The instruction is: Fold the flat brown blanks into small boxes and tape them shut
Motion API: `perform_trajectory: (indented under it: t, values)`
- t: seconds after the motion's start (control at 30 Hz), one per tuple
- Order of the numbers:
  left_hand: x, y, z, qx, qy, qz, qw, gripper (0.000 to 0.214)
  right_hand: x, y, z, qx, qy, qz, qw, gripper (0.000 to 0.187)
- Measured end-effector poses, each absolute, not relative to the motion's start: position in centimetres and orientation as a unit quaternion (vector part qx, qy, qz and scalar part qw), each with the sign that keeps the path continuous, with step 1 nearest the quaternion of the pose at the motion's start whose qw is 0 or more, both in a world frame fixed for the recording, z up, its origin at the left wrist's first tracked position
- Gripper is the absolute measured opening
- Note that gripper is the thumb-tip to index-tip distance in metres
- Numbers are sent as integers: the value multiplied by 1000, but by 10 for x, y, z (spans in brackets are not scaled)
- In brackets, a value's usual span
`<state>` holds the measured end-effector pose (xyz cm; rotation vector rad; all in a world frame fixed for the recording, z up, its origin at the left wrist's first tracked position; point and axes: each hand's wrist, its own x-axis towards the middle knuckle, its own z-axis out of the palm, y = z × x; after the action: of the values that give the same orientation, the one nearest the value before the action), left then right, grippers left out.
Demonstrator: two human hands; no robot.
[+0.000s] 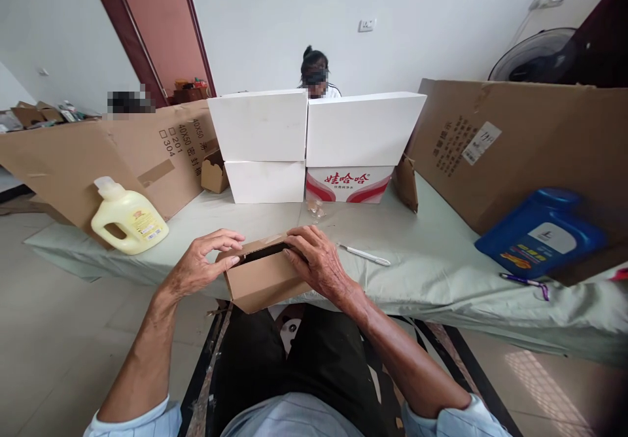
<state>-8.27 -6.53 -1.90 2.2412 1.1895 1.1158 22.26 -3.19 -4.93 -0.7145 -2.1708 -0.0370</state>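
A small brown cardboard box [269, 281] lies at the table's front edge, just above my lap, with a dark slot gaping along its top. At the box's left end, my left hand [203, 262] has its thumb by the slot and its fingers curved over the far edge. My right hand [318, 260] grips the right part, fingers bent over the upper side. Its fingers hide that end of the slot. To the right of the box rests a white pen-like tool [366, 255]. A small crumpled clear piece [315, 209] sits beyond the box.
White boxes [260, 126] are stacked at the back, one with red print. Large cardboard panels [441, 142] flank the table [422, 241]. A yellow jug [130, 218] stands left, a blue bottle [544, 234] and a pen [523, 281] right. A person [314, 70] is behind the boxes.
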Motion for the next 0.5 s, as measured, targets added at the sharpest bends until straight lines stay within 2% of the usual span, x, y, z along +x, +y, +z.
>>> perform_trajectory:
  t: [0.13, 0.3, 0.43, 0.5]
  values:
    - [-79, -60, -27, 791, 410, 425, 157, 15, 225, -35, -53, -267, -863, -34, 427, 11]
    - [-75, -60, -34, 811, 389, 425, 102, 35, 234, -44, -57, -236, -864, -43, 442, 11]
    - [-72, -69, -32, 803, 450, 383, 76, 26, 241, -58, -55, -260, -871, -53, 413, 9]
    - [-69, -78, -31, 795, 482, 363, 69, 32, 245, -67, -55, -258, -876, -76, 401, 7]
